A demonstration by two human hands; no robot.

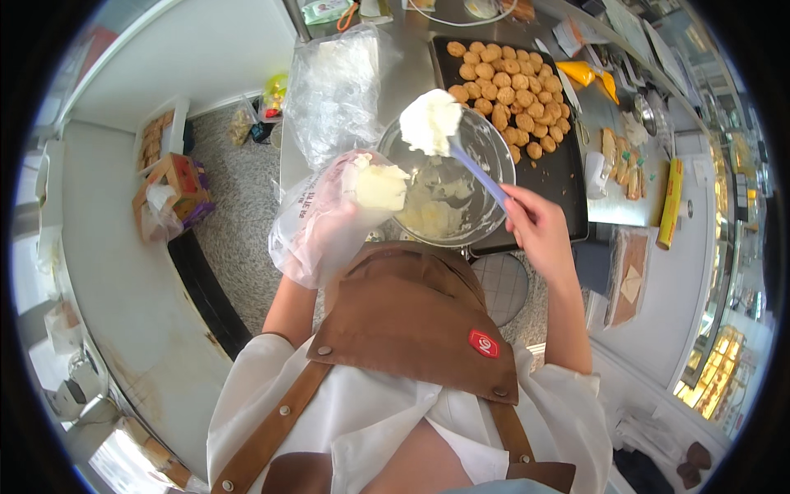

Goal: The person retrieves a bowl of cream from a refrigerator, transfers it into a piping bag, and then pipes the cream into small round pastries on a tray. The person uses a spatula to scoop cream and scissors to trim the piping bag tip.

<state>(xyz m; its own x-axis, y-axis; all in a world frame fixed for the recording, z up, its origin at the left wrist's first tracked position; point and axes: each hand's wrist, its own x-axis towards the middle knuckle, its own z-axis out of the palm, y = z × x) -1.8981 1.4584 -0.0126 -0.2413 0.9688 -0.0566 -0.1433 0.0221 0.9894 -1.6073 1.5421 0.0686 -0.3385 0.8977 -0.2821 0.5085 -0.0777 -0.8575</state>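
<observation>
My left hand (333, 225) is inside a translucent plastic bag (293, 231) and grips a pale yellow block that looks like butter (379, 187), its end bare above the bag. The block is beside the rim of a clear mixing bowl (503, 213). Held in my right hand (538, 231) is a purple-handled spatula (480, 173), its head covered by a white creamy mass (431, 121) above the bowl's far side. Pale, soft smears (435, 207) lie on the bowl's bottom and wall.
Many round baked puffs (506, 96) lie on a black baking tray (558, 191) right of the bowl. Clear plastic wrapping (333, 86) covers the steel table's left part. Beyond the tray are a yellow piping bag (583, 73) and wrapped pastries (623, 167); a yellow box (669, 204) is at the right edge.
</observation>
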